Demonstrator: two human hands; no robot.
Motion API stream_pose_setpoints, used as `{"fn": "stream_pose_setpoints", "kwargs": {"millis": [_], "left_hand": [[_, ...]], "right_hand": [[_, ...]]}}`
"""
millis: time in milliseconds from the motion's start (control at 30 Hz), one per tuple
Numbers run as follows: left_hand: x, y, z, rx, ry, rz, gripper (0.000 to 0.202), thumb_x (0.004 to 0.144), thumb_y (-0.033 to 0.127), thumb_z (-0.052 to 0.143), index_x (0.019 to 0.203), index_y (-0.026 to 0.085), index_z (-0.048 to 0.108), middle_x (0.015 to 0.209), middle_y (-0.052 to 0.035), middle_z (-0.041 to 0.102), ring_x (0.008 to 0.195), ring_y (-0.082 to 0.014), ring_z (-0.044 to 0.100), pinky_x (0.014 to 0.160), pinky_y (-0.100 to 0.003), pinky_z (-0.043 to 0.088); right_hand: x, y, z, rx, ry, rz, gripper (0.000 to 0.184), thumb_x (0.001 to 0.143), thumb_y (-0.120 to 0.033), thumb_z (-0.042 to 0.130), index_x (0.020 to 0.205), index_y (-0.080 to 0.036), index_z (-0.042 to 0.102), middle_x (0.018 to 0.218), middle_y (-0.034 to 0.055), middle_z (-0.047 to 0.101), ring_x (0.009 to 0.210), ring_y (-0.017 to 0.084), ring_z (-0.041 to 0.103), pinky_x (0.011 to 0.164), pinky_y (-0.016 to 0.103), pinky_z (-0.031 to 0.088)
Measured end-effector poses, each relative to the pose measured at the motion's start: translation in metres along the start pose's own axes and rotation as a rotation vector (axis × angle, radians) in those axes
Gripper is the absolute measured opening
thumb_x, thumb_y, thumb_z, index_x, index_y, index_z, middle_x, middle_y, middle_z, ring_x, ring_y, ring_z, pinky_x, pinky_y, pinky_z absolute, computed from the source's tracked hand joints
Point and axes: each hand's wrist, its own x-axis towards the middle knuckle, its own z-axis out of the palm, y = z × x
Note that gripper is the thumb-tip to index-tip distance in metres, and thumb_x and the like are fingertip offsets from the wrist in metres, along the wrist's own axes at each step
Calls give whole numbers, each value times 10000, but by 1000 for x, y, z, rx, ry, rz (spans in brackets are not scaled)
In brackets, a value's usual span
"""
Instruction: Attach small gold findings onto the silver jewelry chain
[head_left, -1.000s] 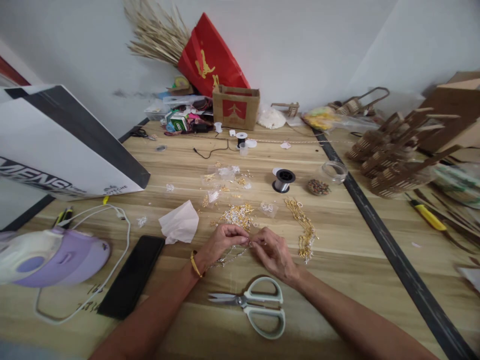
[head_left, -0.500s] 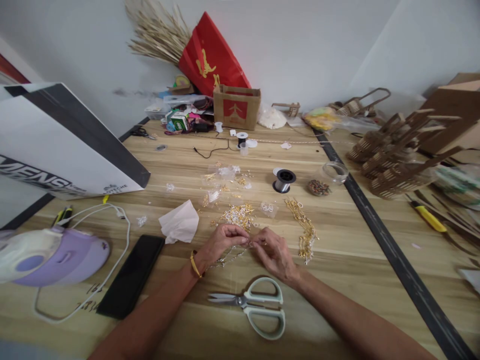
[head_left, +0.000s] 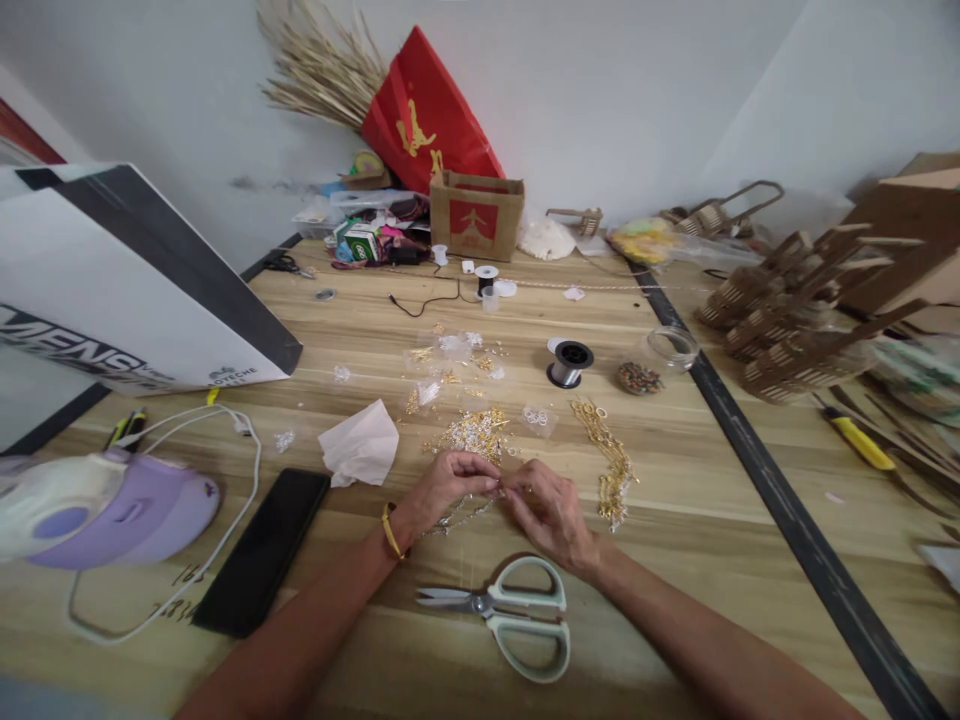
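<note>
Fingertips meeting over the table, my left hand and my right hand both pinch at one end of a thin beaded strand. The strand hangs below my left fingers and rests on the wood. Whatever tiny part sits between the fingertips is too small to make out. Just beyond my hands lies a heap of gold and silver beads. Gold chains lie to the right of my right hand. Scissors with pale handles lie nearer to me, below both hands.
A black phone, crumpled tissue and purple device lie to the left. Farther back stand a wire spool, a bead dish and small bead bags. Woven baskets and a yellow-handled cutter are at right.
My hands hold nearly the same pinch at the strand's end. The whole view has shifted very slightly; nothing on the table has visibly moved.
</note>
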Motion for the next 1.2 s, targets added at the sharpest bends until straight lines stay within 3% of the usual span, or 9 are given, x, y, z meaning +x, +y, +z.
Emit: {"fn": "stream_pose_setpoints", "kwargs": {"millis": [1200], "left_hand": [[1, 2, 2, -92, -5, -31, 203, 562, 251, 810, 685, 119, 716, 618, -29, 698, 600, -138, 627, 675, -271, 504]], "right_hand": [[1, -1, 0, -19, -18, 20, 72, 920, -197, 518, 933, -218, 586, 784, 35, 628, 695, 151, 591, 613, 274, 480]]}}
